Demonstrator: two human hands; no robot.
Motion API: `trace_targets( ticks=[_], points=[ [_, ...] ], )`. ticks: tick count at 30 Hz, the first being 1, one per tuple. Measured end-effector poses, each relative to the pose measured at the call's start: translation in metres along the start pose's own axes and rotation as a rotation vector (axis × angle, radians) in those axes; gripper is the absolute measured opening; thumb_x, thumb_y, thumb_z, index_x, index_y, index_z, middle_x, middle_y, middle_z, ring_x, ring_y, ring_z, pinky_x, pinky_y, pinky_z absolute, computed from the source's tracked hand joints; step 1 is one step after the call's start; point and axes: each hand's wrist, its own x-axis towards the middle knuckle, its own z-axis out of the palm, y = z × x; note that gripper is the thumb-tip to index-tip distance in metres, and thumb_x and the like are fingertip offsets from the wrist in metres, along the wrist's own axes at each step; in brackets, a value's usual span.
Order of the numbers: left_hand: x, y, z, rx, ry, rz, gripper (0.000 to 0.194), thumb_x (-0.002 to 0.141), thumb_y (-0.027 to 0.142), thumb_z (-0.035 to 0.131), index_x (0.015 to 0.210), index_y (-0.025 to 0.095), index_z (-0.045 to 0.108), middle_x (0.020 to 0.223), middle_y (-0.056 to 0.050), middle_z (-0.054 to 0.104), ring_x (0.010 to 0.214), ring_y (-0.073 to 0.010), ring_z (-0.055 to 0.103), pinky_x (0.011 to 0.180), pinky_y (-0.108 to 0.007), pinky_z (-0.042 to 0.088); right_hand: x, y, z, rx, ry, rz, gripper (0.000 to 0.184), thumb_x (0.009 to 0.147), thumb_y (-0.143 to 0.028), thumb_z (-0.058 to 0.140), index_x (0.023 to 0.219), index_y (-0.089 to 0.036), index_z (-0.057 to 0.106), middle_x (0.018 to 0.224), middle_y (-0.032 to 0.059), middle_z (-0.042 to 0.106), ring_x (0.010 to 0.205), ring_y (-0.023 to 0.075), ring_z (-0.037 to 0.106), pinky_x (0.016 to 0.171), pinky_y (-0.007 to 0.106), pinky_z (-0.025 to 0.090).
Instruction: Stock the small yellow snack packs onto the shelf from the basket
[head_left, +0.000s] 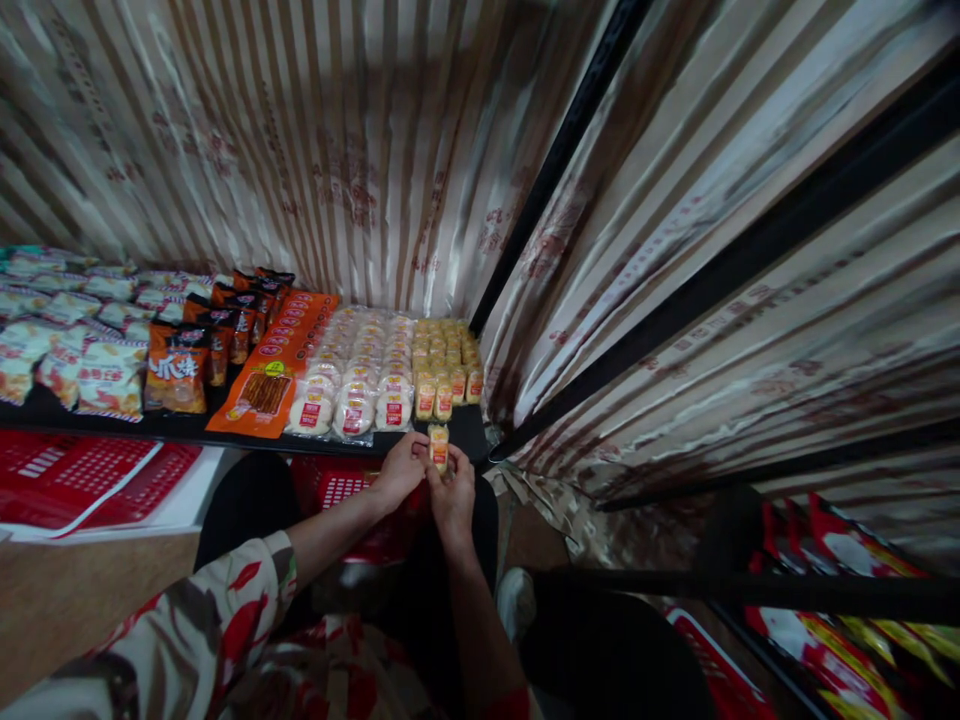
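Note:
Both hands meet just in front of a low black shelf (465, 432). My left hand (400, 472) and my right hand (452, 495) pinch one small yellow snack packet (439, 447) between their fingertips, holding it upright at the shelf's front edge. Right behind it stand rows of the same yellow packets (448, 365). To their left lie round white wrapped cakes (354, 385), an orange flat pack (274, 365) and dark orange snack bags (178, 367).
Pale bagged snacks (67, 340) fill the shelf's left end. Red plastic baskets (82, 480) lie below at left and one sits under my hands (337, 487). Striped foil covers the walls, with black shelf frames (720, 280) at right. More red and yellow packs (847, 610) sit lower right.

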Motion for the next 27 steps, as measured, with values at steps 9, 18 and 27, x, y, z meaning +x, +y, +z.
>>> trace_targets(
  ticks=[9, 18, 27],
  points=[
    [0.006, 0.007, 0.009, 0.039, -0.015, 0.033, 0.018, 0.075, 0.003, 0.046, 0.082, 0.016, 0.055, 0.073, 0.001, 0.059, 0.066, -0.0075, 0.056, 0.062, -0.017, 0.045, 0.013, 0.01, 0.0, -0.114, 0.009, -0.048, 0.036, 0.072, -0.03, 0.052, 0.104, -0.014, 0.053, 0.101, 0.0118, 0.058, 0.094, 0.0225, 0.055, 0.086, 0.038, 0.044],
    [0.025, -0.008, 0.015, 0.21, 0.055, 0.065, 0.015, 0.074, 0.006, 0.05, 0.08, 0.017, 0.057, 0.073, 0.002, 0.061, 0.067, -0.0082, 0.057, 0.068, -0.02, 0.046, 0.018, 0.016, 0.001, -0.21, 0.051, -0.066, 0.04, 0.074, -0.036, 0.048, 0.105, -0.012, 0.056, 0.102, 0.0133, 0.061, 0.097, 0.0252, 0.054, 0.087, 0.041, 0.041],
    [0.035, -0.004, 0.024, 0.219, 0.039, 0.112, 0.018, 0.073, 0.005, 0.05, 0.082, 0.018, 0.059, 0.079, 0.001, 0.065, 0.073, -0.0094, 0.06, 0.072, -0.02, 0.047, 0.028, 0.024, 0.003, -0.122, 0.056, -0.004, 0.044, 0.077, -0.037, 0.048, 0.115, -0.016, 0.05, 0.105, 0.0117, 0.059, 0.091, 0.0198, 0.058, 0.072, 0.03, 0.049]
  ],
)
